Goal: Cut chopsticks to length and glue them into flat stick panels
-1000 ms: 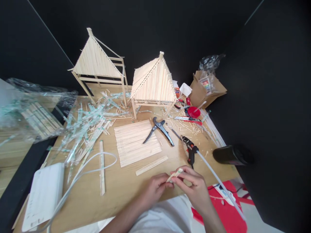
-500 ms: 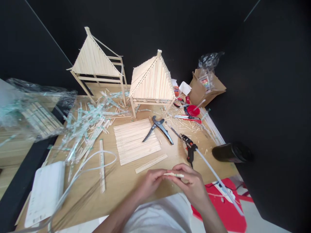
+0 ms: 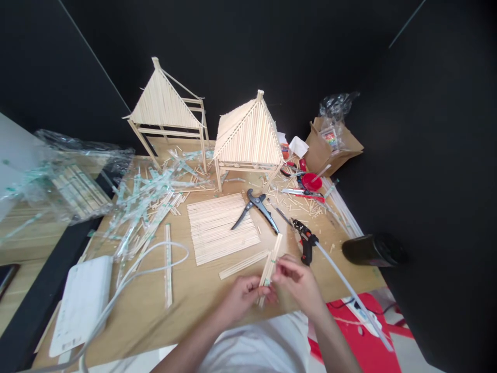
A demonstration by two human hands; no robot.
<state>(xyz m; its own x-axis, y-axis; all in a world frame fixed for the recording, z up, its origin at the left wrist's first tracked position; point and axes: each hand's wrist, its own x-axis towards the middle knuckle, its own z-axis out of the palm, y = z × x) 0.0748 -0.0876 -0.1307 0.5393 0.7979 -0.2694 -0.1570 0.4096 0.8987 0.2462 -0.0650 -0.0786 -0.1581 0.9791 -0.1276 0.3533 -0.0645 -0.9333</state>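
Note:
My left hand (image 3: 247, 292) is closed round the lower part of some pale wooden chopsticks (image 3: 267, 272), which tilt up and away from me. Green-printed wrapping shows on them. The fingers of my right hand (image 3: 293, 277) are pinched against the right side of the same chopsticks, near the green print; exactly what lies between the fingertips is partly hidden. Just beyond, a few bare sticks (image 3: 243, 265) lie together on the table. Behind those is a flat mat of sticks (image 3: 221, 228), with a dark hand cutter (image 3: 258, 207) resting on its right edge.
Two stick-built house models, one partly roofed (image 3: 165, 103) and one roofed (image 3: 250, 137), stand at the back. A glue gun (image 3: 305, 238), dark bottle (image 3: 370, 250) and paper bag (image 3: 339, 145) are rightward. Leftward lie torn wrappers (image 3: 145, 197), a white box (image 3: 79, 305) and cable (image 3: 134, 264).
The chopsticks have turned from lying flat between both hands to pointing up and away. My right hand has shifted to their right side. The view has shifted slightly left.

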